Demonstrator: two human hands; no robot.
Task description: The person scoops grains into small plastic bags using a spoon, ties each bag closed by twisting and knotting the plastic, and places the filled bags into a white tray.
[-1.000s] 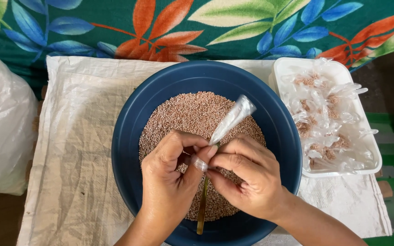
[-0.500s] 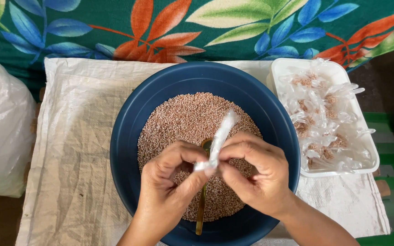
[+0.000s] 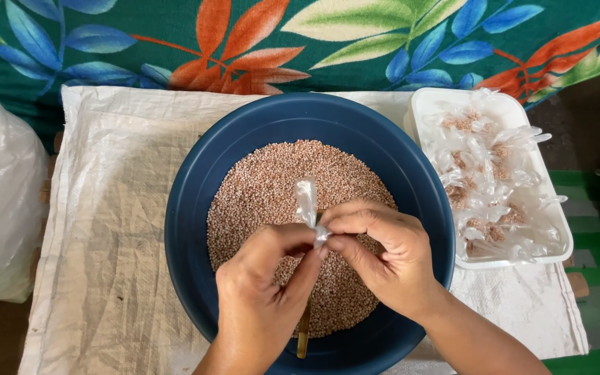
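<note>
A large dark blue bowl (image 3: pixel 196 208) holds a heap of small pinkish-brown grains (image 3: pixel 265 187). Over the heap, my left hand (image 3: pixel 262 298) and my right hand (image 3: pixel 383 257) both pinch the neck of a small clear plastic bag (image 3: pixel 307 201). The bag's loose tail stands up between my fingertips; its filled part is hidden inside my hands. A thin golden spoon handle (image 3: pixel 303 333) lies on the grains beneath my hands, pointing toward me.
A white tray (image 3: pixel 557 229) at the right holds several small tied clear bags of the same grains. A white plastic bag (image 3: pixel 1 201) lies at the left. The bowl rests on a white woven sack (image 3: pixel 112 208) over leaf-patterned cloth (image 3: pixel 300 42).
The bag's tail has swung from leaning up to the right to standing nearly upright, and looks shorter. Both hands stayed pinched together over the grains.
</note>
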